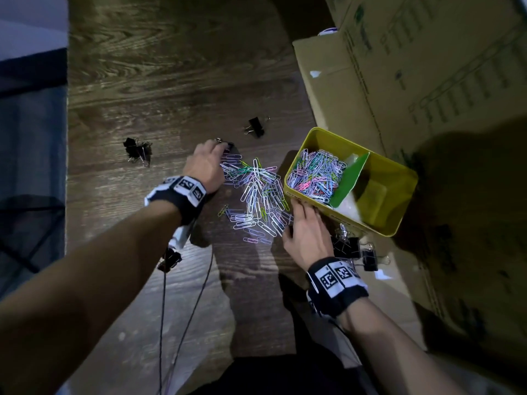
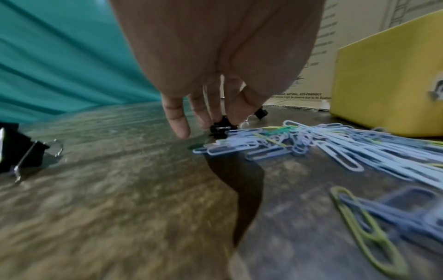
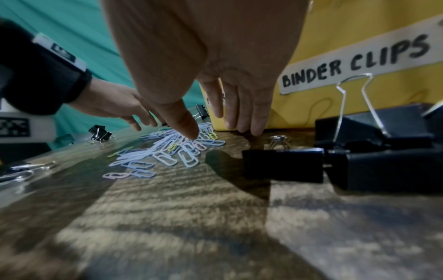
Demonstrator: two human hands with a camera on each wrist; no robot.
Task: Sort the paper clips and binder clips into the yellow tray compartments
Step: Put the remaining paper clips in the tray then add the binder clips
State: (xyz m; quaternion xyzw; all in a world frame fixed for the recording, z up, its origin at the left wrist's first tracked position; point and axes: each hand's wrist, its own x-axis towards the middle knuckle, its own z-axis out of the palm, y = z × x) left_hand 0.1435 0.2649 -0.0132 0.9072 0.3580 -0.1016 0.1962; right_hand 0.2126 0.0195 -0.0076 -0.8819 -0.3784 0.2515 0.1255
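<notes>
A pile of pastel paper clips (image 1: 256, 195) lies on the wooden table just left of the yellow tray (image 1: 399, 181). The tray's left compartment holds many paper clips (image 1: 316, 175) behind a green divider (image 1: 350, 181). My left hand (image 1: 219, 146) reaches to the pile's far edge, and its fingertips pinch a small black binder clip (image 2: 219, 127). My right hand (image 1: 299, 212) rests with straight fingers (image 3: 242, 117) against the tray's near wall (image 3: 335, 28); its thumb touches the paper clips (image 3: 172, 149). A paper label on that wall reads BINDER CLIPS (image 3: 354, 62).
Black binder clips lie loose: one beyond the pile (image 1: 256, 126), a cluster at far left (image 1: 137, 149), several beside my right wrist (image 1: 348, 246), one under my left forearm (image 1: 171, 259). Cardboard boxes (image 1: 413, 67) stand right of the tray. Thin cables (image 1: 182, 323) hang from my left wrist.
</notes>
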